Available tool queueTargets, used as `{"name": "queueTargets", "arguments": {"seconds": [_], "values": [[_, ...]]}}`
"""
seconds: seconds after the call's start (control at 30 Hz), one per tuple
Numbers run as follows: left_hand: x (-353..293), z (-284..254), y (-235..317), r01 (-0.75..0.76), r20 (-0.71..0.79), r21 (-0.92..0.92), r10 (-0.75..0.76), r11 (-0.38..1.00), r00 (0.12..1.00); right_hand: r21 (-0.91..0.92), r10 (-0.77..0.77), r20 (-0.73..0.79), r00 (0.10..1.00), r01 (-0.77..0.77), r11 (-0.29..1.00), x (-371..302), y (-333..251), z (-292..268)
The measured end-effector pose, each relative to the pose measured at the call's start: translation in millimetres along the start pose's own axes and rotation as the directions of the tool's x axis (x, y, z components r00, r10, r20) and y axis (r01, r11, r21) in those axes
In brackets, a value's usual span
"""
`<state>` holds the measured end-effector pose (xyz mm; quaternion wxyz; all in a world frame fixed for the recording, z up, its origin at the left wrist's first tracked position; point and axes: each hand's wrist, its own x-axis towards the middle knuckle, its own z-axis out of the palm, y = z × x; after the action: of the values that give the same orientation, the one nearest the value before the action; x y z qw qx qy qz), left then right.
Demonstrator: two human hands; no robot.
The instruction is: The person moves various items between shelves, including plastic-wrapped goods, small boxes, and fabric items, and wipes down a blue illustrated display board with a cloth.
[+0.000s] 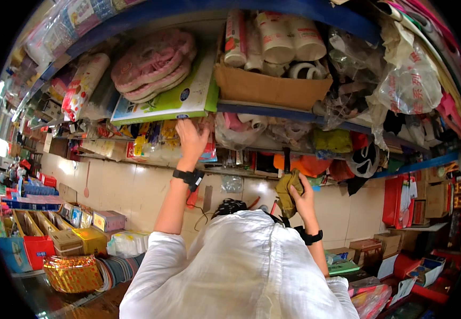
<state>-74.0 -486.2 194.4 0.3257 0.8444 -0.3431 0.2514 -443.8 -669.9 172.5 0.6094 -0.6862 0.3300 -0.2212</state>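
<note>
My left hand (192, 141) reaches up to the shelf, its fingers stretched out at the lower edge of a flat green-and-white box (198, 106). Two round pink frilled cushions (153, 64) are stacked on that box. At the right, my right hand (306, 201) is closed around a crumpled olive cloth (287, 192). A dark strap or handle shows just above the cloth; whether it is joined to it I cannot tell. Behind the cloth, an orange bag or cloth (309, 164) lies on the low shelf.
A cardboard box (273, 85) of paper rolls stands on the blue-edged shelf. Plastic-wrapped goods crowd the shelf below, and clear bags (408, 87) hang at the right. Cartons (65, 242) and a gold-wrapped bundle (73, 274) stand at lower left. Tiled floor (113, 183) shows under the shelving.
</note>
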Motion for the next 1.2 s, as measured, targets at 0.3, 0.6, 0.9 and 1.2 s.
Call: {"name": "queueTargets", "arguments": {"seconds": [0.3, 0.6, 0.9, 1.2], "values": [[60.6, -36.9, 5.1, 0.010, 0.049, -0.119, -0.004, 0.993, 0.999, -0.179, -0.109, 0.165, 0.980, 0.138, 0.974, 10.2, -8.9, -9.5], [61.0, -68.2, -26.7, -0.416, 0.418, 0.218, 0.301, 0.883, 0.857, -0.315, -0.340, 0.251, 0.906, 0.409, 0.856, 51.6, -64.9, 77.1], [73.1, -73.8, -31.5, -0.429, 0.352, 0.074, 0.379, 0.900, 0.856, -0.476, -0.458, 0.236, 0.857, 0.513, 0.715, 84.5, -121.6, 159.1], [81.1, -80.0, -55.6, -0.434, 0.278, -0.053, 0.431, 0.899, 0.859, -0.661, -0.628, 0.224, 0.746, 0.589, 0.464, 91.0, -150.9, 201.4]]}}
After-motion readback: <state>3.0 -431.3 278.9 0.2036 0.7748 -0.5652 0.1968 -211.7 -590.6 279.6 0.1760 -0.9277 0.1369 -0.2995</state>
